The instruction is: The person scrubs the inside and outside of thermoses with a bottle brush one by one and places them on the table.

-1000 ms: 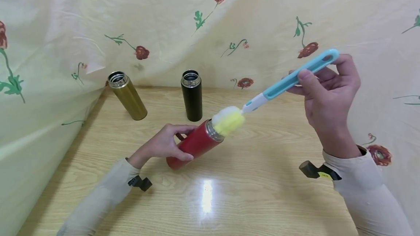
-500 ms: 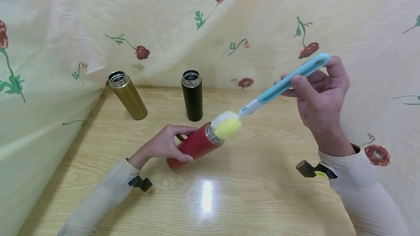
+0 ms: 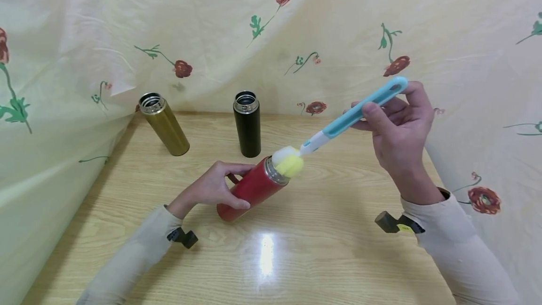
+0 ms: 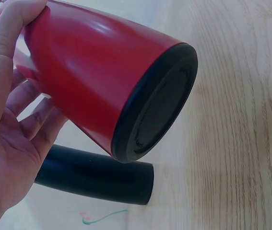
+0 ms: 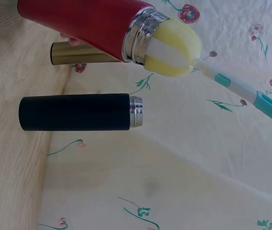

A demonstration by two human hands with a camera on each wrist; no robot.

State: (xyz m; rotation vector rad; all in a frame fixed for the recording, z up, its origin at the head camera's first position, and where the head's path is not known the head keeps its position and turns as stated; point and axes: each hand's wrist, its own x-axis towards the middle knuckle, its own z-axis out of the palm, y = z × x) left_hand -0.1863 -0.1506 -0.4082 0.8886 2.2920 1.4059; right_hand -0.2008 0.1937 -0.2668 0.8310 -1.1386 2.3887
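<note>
My left hand point(image 3: 218, 185) grips a red thermos bottle point(image 3: 256, 185) round its body and holds it tilted, mouth up to the right. In the left wrist view the black base of the red bottle point(image 4: 107, 72) is lifted off the table. My right hand point(image 3: 400, 131) pinches the blue handle of a bottle brush point(image 3: 345, 121) between thumb and fingers. The yellow and white sponge head point(image 5: 174, 48) sits partly inside the bottle's steel mouth, and the rest bulges out. How deep its tip reaches is hidden.
An uncapped black thermos bottle point(image 3: 247, 128) stands behind the red one. Farther left stands a gold thermos bottle point(image 3: 167, 128), also uncapped. The wooden table point(image 3: 322, 244) ends at a flowered cloth point(image 3: 220, 27) hanging at the back and sides.
My right hand has moved left and down with the brush, and the sponge head has gone farther into the mouth of the red bottle. The left hand and the bottle have hardly moved.
</note>
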